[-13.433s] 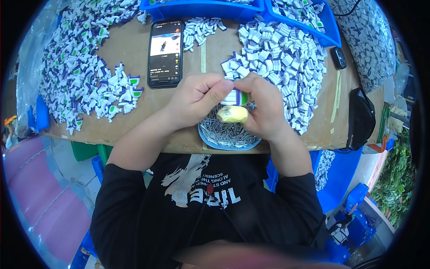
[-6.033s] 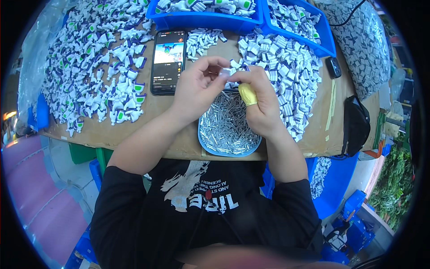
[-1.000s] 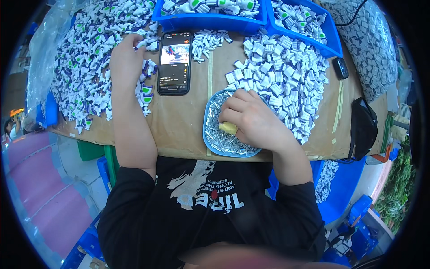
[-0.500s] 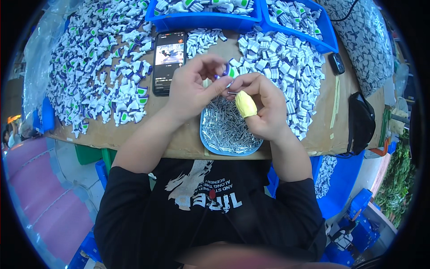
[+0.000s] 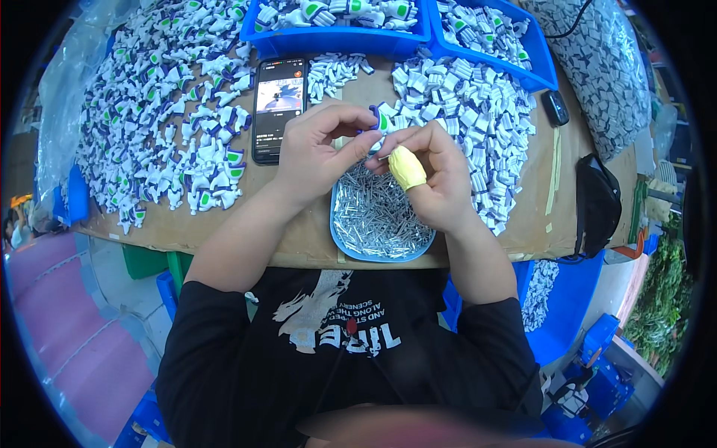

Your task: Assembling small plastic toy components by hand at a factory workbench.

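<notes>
Both hands meet above the blue tray [image 5: 351, 243] of small metal pins [image 5: 377, 216]. My left hand [image 5: 317, 149] pinches a small white, green and purple plastic part [image 5: 381, 123] between thumb and fingers. My right hand [image 5: 429, 175], with a yellow cot on the thumb [image 5: 405, 166], holds a thin metal pin against that part. A heap of white plastic parts [image 5: 470, 112] lies just behind the right hand, and a wide spread of assembled white, green and purple parts [image 5: 164, 119] lies to the left.
A black phone [image 5: 278, 108] with a lit screen lies on the brown tabletop behind my left hand. Two blue bins [image 5: 336, 37] of parts stand at the back. A black pouch [image 5: 597, 205] and a small black fob [image 5: 556, 108] sit at the right.
A second ago my left hand reached to the left pile while my right hand dipped into the pin tray. Both hands have since come together over the tray, holding a part and a pin.
</notes>
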The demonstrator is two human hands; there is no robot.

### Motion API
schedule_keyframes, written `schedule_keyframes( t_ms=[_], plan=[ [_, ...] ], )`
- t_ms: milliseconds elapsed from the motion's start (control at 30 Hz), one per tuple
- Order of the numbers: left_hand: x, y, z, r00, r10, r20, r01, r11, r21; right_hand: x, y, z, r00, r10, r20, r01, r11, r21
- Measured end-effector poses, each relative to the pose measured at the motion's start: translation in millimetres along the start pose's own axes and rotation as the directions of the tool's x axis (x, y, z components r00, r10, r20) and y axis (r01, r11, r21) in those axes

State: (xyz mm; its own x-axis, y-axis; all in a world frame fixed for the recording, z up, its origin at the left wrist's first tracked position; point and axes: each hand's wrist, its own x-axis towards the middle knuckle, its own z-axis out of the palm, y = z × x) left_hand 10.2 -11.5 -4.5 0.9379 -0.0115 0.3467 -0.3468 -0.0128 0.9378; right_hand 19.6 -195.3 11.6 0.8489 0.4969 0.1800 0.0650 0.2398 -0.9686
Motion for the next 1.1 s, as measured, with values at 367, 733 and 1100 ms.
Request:
schedule_keyframes(
  t_ms=[367,733,1100],
  plan=[
    [0.4,10.8,-0.6,0.992,0.107,0.071,-0.122,0.954,0.275,-1.8,-1.3,2.8,0.989,0.144,-0.033,-0.147,0.984,-0.106],
    [3.1,16.7,1.7,0.961,0.24,0.136,-0.275,0.868,0.413,-2.1,2.3,-3.8,0.983,0.156,-0.097,-0.176,0.95,-0.259],
    [-0.7,15.5,3.0,0.949,0.265,0.172,-0.315,0.845,0.432,-0.1,-11.8,-5.9,0.975,0.209,-0.078,-0.223,0.921,-0.318]
  ],
)
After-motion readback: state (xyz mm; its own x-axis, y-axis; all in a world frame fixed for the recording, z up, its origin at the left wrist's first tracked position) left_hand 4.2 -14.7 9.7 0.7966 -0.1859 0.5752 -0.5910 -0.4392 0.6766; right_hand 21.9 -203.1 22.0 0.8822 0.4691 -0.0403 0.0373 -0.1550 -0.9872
